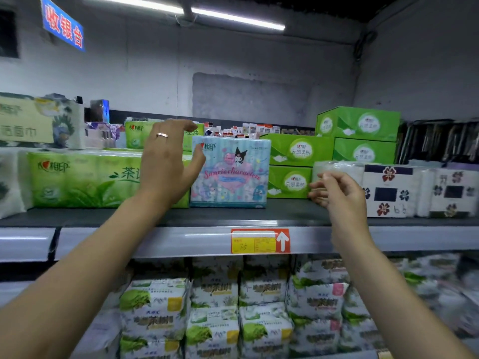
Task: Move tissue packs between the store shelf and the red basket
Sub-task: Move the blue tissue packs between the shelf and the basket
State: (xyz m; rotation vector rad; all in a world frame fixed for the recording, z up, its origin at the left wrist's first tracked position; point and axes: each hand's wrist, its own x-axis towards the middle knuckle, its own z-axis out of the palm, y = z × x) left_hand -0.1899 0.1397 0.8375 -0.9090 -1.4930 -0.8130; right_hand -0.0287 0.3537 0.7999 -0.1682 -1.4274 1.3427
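Here, the left hand [168, 161] spreads open beside the pastel-blue cartoon-printed plastic tissue pack [233, 174] on the dark shelf [233, 216]. The right hand [339, 195], loosely curled, holds nothing.

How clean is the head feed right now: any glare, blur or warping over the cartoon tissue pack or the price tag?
Head view: cartoon tissue pack sharp and evenly lit, no glare; price tag soft, small print unreadable; right hand slightly motion-blurred; lower-shelf packs smear toward the right edge; ceiling tube light blown out white; frame edges stretched by the wide-angle lens.
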